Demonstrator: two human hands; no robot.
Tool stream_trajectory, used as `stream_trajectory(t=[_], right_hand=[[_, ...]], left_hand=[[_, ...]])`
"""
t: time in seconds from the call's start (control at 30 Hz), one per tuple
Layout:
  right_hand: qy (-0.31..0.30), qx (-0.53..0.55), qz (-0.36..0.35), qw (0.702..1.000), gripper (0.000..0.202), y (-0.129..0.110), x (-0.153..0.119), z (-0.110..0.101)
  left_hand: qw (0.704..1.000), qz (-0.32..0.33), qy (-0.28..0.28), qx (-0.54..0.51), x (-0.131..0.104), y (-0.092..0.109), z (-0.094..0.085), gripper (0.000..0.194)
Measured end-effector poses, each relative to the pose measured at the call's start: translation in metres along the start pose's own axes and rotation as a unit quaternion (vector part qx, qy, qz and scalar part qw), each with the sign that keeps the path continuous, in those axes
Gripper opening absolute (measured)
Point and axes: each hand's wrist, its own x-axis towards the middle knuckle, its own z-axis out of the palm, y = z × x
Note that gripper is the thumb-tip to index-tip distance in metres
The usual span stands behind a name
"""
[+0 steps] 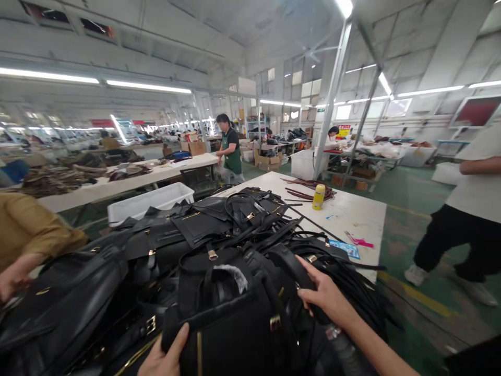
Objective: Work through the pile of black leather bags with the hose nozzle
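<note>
A black bag (230, 326) with gold buckles and a gold zip lies in front of me at the bottom centre. My left hand (166, 355) grips its left edge, thumb on top and fingers hidden beneath. On the right, my right hand (323, 292) is closed round a wide black strap (291, 263), thumb and fingers on either side of it. Around and behind the bag spreads a large pile of black leather bags (203, 224) and straps, several with gold buckles.
A white table (360, 214) holds a yellow can (318, 197), brown straps (303, 188), pink scissors (362, 241) and a blue packet (344, 248). A white bin (151, 203) stands behind the pile. People are at left, centre and right.
</note>
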Motion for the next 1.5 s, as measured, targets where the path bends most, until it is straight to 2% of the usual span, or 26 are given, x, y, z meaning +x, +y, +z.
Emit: stream_trajectory(t=[0.13,0.33,0.43,0.57,0.67,0.73,0.83,0.97,1.07,1.13,1.2,1.3,1.33,1.4,1.5], right_hand=[[-0.023,-0.033,0.017,0.999,0.072,-0.005,-0.037,-0.017],[-0.113,-0.05,0.105,0.987,0.078,0.006,-0.068,-0.021],[-0.151,-0.045,0.124,0.98,0.078,0.011,-0.06,-0.011],[-0.185,-0.013,0.105,0.977,0.079,0.011,-0.024,0.011],[-0.172,-0.011,0.075,0.982,0.077,0.003,0.001,0.019],[-0.152,-0.01,0.058,0.987,0.077,-0.005,0.006,0.015],[-0.143,-0.015,0.054,0.988,0.076,-0.014,-0.003,-0.001],[-0.21,-0.047,0.098,0.972,0.078,-0.005,-0.013,-0.015],[-0.231,-0.055,0.107,0.965,0.08,0.008,0.001,-0.007],[-0.221,-0.058,0.092,0.969,0.079,0.011,0.014,0.003],[-0.183,-0.062,0.059,0.979,0.078,0.006,0.021,0.014],[-0.111,-0.064,0.002,0.992,0.076,-0.011,0.011,0.024],[-0.105,-0.066,-0.007,0.992,0.075,-0.017,0.002,0.026],[-0.148,-0.076,0.007,0.986,0.074,-0.028,-0.019,0.029],[-0.271,-0.094,0.06,0.956,0.079,-0.034,-0.045,0.039]], left_hand=[[0.998,-0.003,-0.032,0.056,-0.007,-0.012,0.005,0.04],[0.995,-0.007,-0.037,0.094,-0.007,-0.028,-0.011,0.048],[0.993,-0.015,-0.065,0.102,-0.009,-0.032,-0.012,0.049],[0.989,-0.022,-0.118,0.089,-0.011,-0.035,-0.008,0.043],[0.992,-0.024,-0.102,0.071,-0.013,-0.036,-0.008,0.042],[0.994,-0.027,-0.083,0.067,-0.017,-0.035,-0.009,0.041],[0.996,-0.024,-0.066,0.055,-0.025,-0.033,-0.01,0.04],[0.996,-0.018,-0.075,0.044,-0.029,-0.033,-0.008,0.041],[0.995,-0.022,-0.089,0.03,-0.027,-0.037,-0.006,0.04],[0.995,-0.026,-0.097,0.027,-0.027,-0.039,-0.005,0.039],[0.994,-0.03,-0.101,0.016,-0.033,-0.041,-0.003,0.038],[0.991,-0.045,-0.114,-0.045,-0.051,-0.043,0.002,0.038],[0.99,-0.05,-0.115,-0.072,-0.058,-0.044,0.004,0.04],[0.984,-0.056,-0.113,-0.126,-0.068,-0.047,0.008,0.045],[0.975,-0.063,-0.124,-0.174,-0.075,-0.052,0.008,0.05]])
